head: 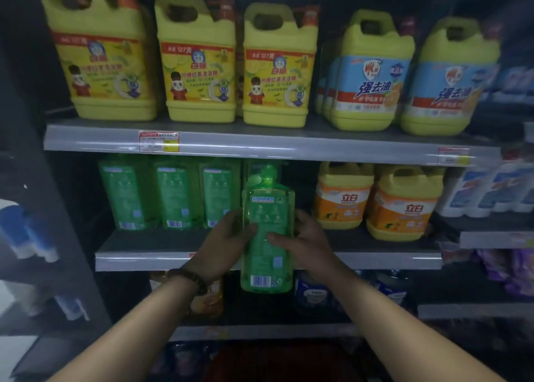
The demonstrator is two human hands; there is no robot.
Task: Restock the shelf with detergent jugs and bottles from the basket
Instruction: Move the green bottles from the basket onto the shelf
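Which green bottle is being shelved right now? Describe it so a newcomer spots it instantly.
On the middle shelf, a row of green bottles stands left and orange jugs right. In front, between the two groups, the left hand and right hand grip a single green bottle. Unlike its neighbours, it stands on no shelf and its base hangs below the shelf edge.

"强去油" on blue-labelled jugs (372,72), "立白" on orange-labelled jugs (344,205), "127" on red band of yellow jug (199,92), price tags (159,141) blurred
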